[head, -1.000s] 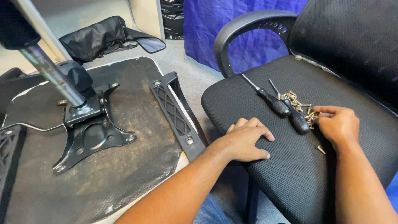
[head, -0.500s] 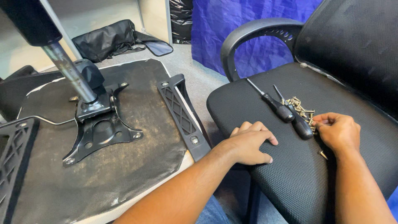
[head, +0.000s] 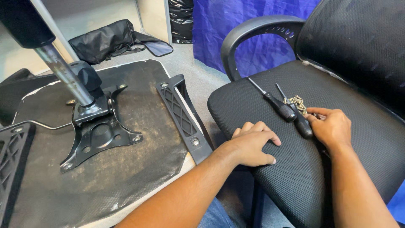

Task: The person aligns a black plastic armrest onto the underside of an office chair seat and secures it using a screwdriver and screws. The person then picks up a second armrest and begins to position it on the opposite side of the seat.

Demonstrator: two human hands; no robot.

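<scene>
Resting on the black mesh chair seat (head: 337,177), the right hand (head: 333,126) curls loosely, fingertips touching a small heap of brassy screws (head: 298,102) beside two black-handled screwdrivers (head: 282,109); whether it grips one, I cannot tell. The left hand (head: 253,143) lies flat and empty on the seat's front.

I'm in a workshop corner: screwdrivers (head: 282,108) by my right hand (head: 331,126), a dismantled chair seat (head: 105,169) beyond my left hand (head: 253,145).
</scene>
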